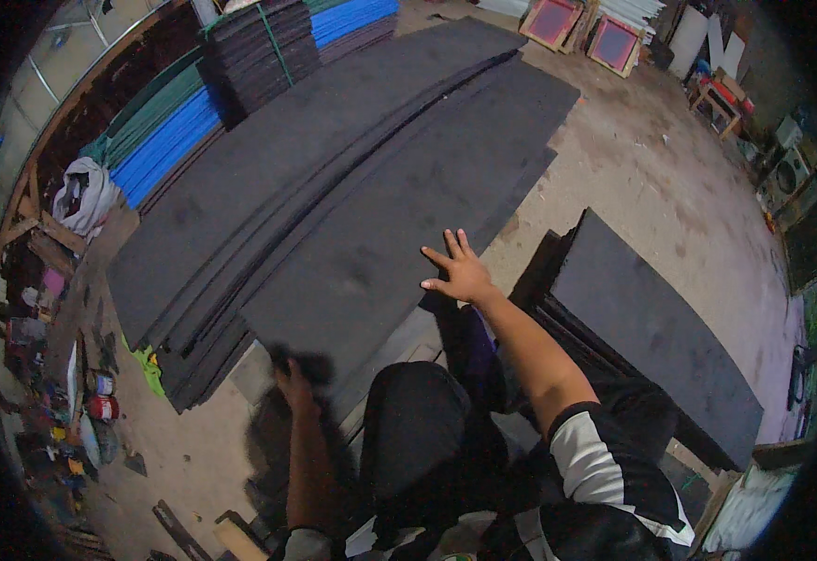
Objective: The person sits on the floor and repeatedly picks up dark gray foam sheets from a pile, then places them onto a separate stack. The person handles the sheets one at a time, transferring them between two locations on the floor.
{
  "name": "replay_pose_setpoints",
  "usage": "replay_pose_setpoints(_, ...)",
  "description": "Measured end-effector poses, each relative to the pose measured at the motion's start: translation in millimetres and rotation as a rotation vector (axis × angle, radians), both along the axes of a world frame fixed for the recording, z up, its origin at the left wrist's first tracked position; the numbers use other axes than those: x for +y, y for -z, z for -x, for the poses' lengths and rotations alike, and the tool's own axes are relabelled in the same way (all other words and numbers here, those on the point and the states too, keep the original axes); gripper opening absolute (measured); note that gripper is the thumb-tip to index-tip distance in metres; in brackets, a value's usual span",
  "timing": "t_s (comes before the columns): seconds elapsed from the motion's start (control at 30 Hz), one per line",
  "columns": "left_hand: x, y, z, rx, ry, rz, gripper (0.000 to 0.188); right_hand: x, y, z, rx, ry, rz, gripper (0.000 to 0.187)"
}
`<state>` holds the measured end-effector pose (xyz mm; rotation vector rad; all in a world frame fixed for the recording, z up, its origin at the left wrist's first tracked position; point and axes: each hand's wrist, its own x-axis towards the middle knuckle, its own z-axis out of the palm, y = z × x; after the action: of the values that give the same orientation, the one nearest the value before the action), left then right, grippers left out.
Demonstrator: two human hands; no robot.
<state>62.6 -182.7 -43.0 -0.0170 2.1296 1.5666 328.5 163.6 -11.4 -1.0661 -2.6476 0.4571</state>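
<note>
A large dark grey foam-like sheet (362,248) lies flat in front of me, on top of other dark sheets. My right hand (463,273) rests palm down near its right edge, fingers spread. At the near left edge of the same sheet is my left hand (297,385). Its fingers are in dark shadow there, so I cannot make out whether they grip the edge or only touch it. Beyond, a stack of similar dark sheets (306,122) runs along the left side, its layered edges bent in a long curve.
Another stack of dark sheets (652,318) stands to my right. Blue sheets (167,145) and green ones are piled at the far left, beside a white bag (83,198). Cans and tools (100,407) clutter the left floor. Pink-and-wood frames (614,45) lean at the back.
</note>
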Motion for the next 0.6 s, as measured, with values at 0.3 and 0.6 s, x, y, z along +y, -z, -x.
replay_pose_setpoints(0.3,-3.5,42.9,12.9,0.204,0.069,0.013,0.082,0.8,-1.7,3.6,-0.031,0.002,-0.034,0.082)
replay_pose_setpoints(0.6,14.9,22.8,8.7,0.456,0.108,0.055,0.075,-17.1,-15.0,5.5,-0.217,0.06,0.024,0.079)
